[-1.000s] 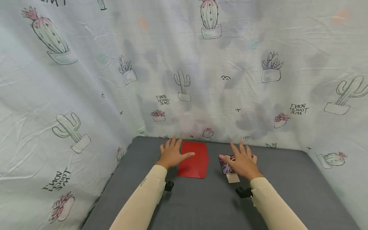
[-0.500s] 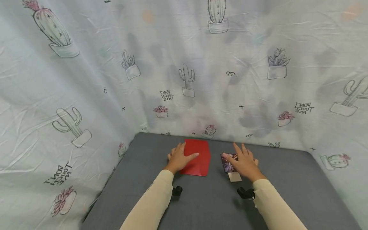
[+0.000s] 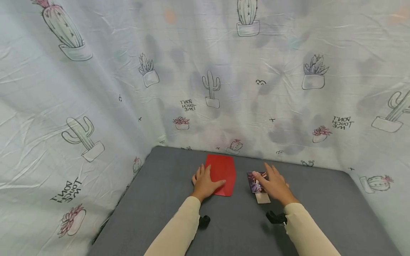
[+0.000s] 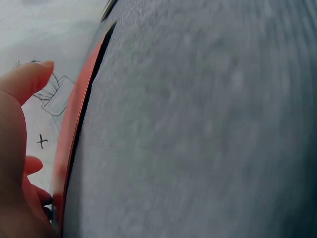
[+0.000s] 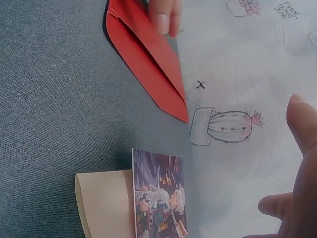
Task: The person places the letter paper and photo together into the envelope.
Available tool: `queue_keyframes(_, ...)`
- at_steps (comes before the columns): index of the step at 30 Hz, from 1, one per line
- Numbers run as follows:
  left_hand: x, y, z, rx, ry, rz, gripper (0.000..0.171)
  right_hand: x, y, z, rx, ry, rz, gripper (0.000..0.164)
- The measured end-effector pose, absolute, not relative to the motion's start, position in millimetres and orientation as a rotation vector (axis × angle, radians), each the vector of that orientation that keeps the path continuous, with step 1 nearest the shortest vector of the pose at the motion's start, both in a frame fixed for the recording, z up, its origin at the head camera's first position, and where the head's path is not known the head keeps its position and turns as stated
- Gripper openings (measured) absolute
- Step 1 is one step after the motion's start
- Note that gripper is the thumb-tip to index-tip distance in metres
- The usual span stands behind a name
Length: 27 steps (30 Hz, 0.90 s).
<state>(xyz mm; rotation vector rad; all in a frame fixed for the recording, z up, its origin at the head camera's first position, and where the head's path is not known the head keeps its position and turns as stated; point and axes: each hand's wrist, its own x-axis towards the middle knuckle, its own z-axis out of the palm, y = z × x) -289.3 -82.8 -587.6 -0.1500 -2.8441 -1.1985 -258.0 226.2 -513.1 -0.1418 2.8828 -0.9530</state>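
A red envelope (image 3: pixel 222 169) lies flat toward the back of the grey table; in the right wrist view its flap (image 5: pixel 151 54) stands slightly parted. Over its left side is my left hand (image 3: pixel 204 184), thumb spread across the red paper and fingers along the left edge. My right hand (image 3: pixel 276 185) hovers with spread fingers above a card with a colourful printed picture (image 3: pixel 256 185). Partly under that card, a lined beige paper (image 3: pixel 263 198) sticks out toward me. In the right wrist view, a gap separates the thumb (image 5: pixel 304 119) from the picture card (image 5: pixel 158 198).
The grey tabletop (image 3: pixel 237 227) ends at a white curtain (image 3: pixel 288 117) printed with cacti, which hangs behind and along the sides. A black strap piece (image 3: pixel 276 217) sits at the right wrist, another black piece (image 3: pixel 204 222) at the left.
My left hand has moved right and toward me, from beside the envelope to over its left side. My right hand has stayed above the picture card. The head view has shifted slightly.
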Motion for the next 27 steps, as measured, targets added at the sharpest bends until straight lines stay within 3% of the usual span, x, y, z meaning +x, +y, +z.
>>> queue_keyframes(6, -287.1, -80.7, -589.8, -0.218, -2.959, -0.982, 0.112, -258.4, 230.6, -516.0, -0.15, 2.847, -1.022, 0.101)
queue_keyframes(17, -286.7, -79.8, -592.2, -0.187, -2.912, -1.017, 0.099, -265.0, 241.0, -525.7, -0.099, 2.698, -1.26, 0.099)
queue_keyframes(27, -287.8, -80.4, -592.1, -0.17, -2.902, -1.051, 0.096, -266.3, 251.4, -523.6, 0.027, 2.588, -1.37, 0.11)
